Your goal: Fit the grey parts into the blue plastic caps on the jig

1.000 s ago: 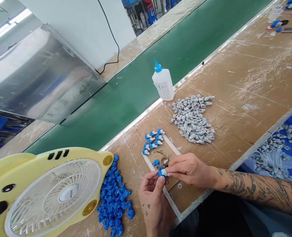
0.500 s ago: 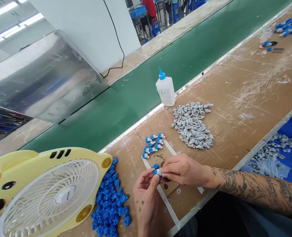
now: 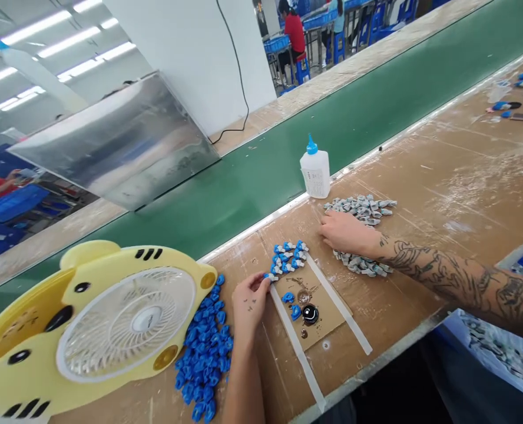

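My left hand (image 3: 249,297) pinches a small blue-and-grey piece (image 3: 270,277) at the near-left end of a cluster of joined blue-and-grey pieces (image 3: 290,257). My right hand (image 3: 347,232) reaches over the pile of grey pieces (image 3: 367,265); its fingertips are hidden against the pile. Between the hands, a cardboard sheet (image 3: 327,321) is taped down with white strips. On it lie two loose blue pieces (image 3: 295,312) and a round black dish (image 3: 310,314). Many blue pieces (image 3: 204,347) are heaped left of my left hand.
A yellow fan (image 3: 111,318) lies at the left. A white bottle with a blue tip (image 3: 316,174) stands behind the grey pile, beside the green belt (image 3: 252,176). Farther back, a person in red (image 3: 294,35) sits. Grey pieces (image 3: 500,347) fill a container at the lower right.
My hands have moved apart. The left carried the blue-and-grey piece to the cluster; the right went to the grey pile. The view has shifted, and the black dish now shows.
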